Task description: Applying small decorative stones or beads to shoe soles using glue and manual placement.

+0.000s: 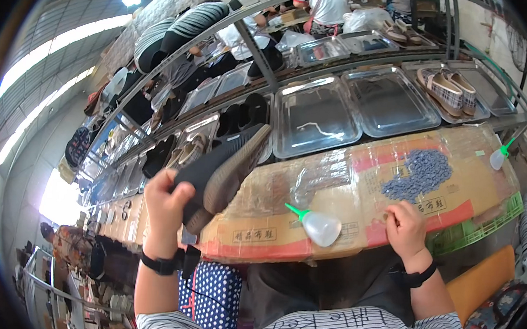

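My left hand (pixel 165 209) is closed around a pair of black slip-on shoes (pixel 211 164) with brown soles. They are raised above the left part of the cardboard-covered bench (pixel 254 216), soles turned to the right. At the bench's front edge, my right hand (pixel 404 226) has its fingers curled together; anything inside them is hidden. Just beyond it lies a spread pile of small blue-grey pieces (pixel 422 172). A translucent squeeze bottle (pixel 322 228) with a green nozzle rests on its side between my hands.
Metal trays (pixel 318 122) line a rack behind the bench, one bearing plaid shoes (pixel 449 89). A second squeeze bottle (pixel 498 158) is at the far right. A green basket (pixel 476 231) sits below the bench's right side. Another person (pixel 74 246) is at the left.
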The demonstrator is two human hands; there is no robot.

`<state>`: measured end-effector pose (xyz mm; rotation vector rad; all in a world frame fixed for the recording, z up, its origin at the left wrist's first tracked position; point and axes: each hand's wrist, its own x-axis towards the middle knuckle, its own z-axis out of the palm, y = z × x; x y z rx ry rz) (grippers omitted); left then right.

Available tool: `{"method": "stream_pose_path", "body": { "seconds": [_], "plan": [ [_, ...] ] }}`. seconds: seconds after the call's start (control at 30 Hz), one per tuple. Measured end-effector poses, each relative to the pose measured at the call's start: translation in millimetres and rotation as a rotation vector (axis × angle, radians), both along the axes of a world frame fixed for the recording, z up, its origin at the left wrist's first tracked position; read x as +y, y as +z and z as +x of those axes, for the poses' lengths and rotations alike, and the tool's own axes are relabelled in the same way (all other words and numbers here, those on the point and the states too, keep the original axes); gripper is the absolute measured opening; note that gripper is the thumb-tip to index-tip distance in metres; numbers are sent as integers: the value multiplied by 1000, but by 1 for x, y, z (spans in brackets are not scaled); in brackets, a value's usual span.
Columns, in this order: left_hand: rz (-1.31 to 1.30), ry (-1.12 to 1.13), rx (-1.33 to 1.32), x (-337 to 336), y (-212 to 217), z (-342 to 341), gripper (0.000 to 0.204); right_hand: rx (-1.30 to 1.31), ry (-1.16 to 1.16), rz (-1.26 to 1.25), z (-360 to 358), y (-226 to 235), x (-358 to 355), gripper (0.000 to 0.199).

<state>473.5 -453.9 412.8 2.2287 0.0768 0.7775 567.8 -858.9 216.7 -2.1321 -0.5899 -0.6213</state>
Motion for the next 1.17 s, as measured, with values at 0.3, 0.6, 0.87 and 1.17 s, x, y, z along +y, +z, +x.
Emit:
{"method": "stream_pose_path", "body": {
  "seconds": [0.3,0.6,0.87,1.17],
  "plan": [
    [464,-325,408,-7,-77,-94,34,152,300,123,-41,15,59,33],
    [357,143,740,-8,-82,-55,55,39,179,-57,-48,8,114,75],
    [461,171,677,22,-119,-23,44,40,202,-17,-49,6,115,74],
    [-1299,-33,-128,9,-179,-193,28,724,579,797,-48,13,94,69]
  ]
}}
